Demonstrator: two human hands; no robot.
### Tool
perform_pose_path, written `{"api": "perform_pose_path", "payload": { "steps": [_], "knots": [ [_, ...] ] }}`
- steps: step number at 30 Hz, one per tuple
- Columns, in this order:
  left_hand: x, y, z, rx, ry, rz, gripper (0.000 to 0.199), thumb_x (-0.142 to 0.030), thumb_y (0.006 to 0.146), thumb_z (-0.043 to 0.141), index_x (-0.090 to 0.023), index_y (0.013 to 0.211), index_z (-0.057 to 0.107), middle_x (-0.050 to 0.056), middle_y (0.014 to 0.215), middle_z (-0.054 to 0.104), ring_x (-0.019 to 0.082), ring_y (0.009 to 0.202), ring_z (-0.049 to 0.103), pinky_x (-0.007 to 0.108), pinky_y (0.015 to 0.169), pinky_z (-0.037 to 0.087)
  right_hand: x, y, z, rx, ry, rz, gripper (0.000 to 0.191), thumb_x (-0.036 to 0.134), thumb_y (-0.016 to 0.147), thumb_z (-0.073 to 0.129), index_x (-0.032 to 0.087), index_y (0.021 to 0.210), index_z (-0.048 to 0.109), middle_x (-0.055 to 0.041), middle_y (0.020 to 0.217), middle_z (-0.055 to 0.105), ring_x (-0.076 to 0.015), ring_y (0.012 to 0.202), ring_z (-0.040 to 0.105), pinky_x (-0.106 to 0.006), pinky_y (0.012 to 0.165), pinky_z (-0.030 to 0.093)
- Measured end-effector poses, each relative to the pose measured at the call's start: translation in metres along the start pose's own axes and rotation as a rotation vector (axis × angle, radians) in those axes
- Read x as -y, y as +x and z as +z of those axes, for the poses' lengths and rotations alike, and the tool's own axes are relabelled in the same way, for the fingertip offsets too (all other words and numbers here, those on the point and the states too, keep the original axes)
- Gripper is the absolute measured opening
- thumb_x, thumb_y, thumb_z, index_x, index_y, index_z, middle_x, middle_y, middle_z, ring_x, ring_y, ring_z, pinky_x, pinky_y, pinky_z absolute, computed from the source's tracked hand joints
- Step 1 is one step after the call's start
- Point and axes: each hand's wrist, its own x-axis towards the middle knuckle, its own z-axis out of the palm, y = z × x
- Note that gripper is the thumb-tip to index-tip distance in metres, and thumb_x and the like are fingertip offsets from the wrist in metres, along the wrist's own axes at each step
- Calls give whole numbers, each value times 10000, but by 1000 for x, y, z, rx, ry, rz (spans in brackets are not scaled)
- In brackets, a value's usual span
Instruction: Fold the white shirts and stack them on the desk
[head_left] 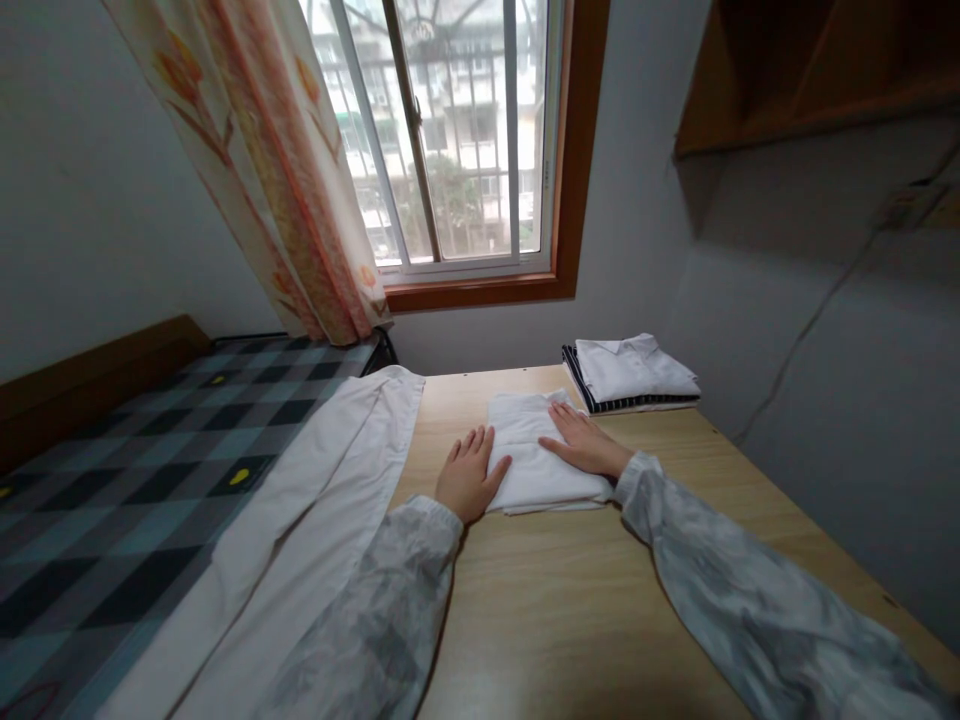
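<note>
A folded white cloth lies flat on the wooden table, its layers showing at the near edge. My left hand rests at the cloth's left edge, fingers spread, partly on the table and partly against the fabric. On the cloth's upper right part lies my right hand, palm down with its fingers apart. Neither hand grips anything. Beyond my right hand, at the table's far right corner, a folded white shirt with a collar sits on a dark striped folded garment.
A long white cloth drapes along the table's left side. A bed with a checkered cover stands left of it. Behind are a curtain and a window. A wooden shelf hangs at the upper right.
</note>
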Motion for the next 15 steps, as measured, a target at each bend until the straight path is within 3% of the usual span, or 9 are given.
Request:
{"api": "perform_pose_path", "payload": {
  "steps": [3,7,11,15],
  "knots": [
    [2,1,-4,-4,-91,18,664,-516,1105,485,-206,1691,455,168,1721,488,350,1631,419,596,1342,301,-16,-13,3,-14,41,-63,943,793,1081,293,141,1762,323,-174,1828,255,-315,1714,199,-515,1383,218],
    [4,4,-9,-66,-248,0,625,-462,1049,589,-204,1617,547,168,1622,612,342,1499,583,590,1320,342,-25,-36,8,-166,10,-51,794,655,1120,322,169,1747,365,-145,1817,305,-306,1706,238,-531,1376,246],
    [3,7,-11,-155,-423,-26,630,-523,970,710,-172,1491,650,169,1385,754,323,1251,718,480,1133,541,-19,-46,11,-288,-25,108,884,663,1081,420,87,1744,318,-229,1804,299,-370,1672,317,-554,1348,299],
    [3,8,-8,-160,-453,-97,604,-519,945,743,-184,1443,674,100,1114,783,269,1037,739,416,979,582,-14,-46,10,-319,12,92,841,621,1067,454,132,1741,329,-205,1763,403,-360,1630,398,-542,1332,335]
  ]
}}
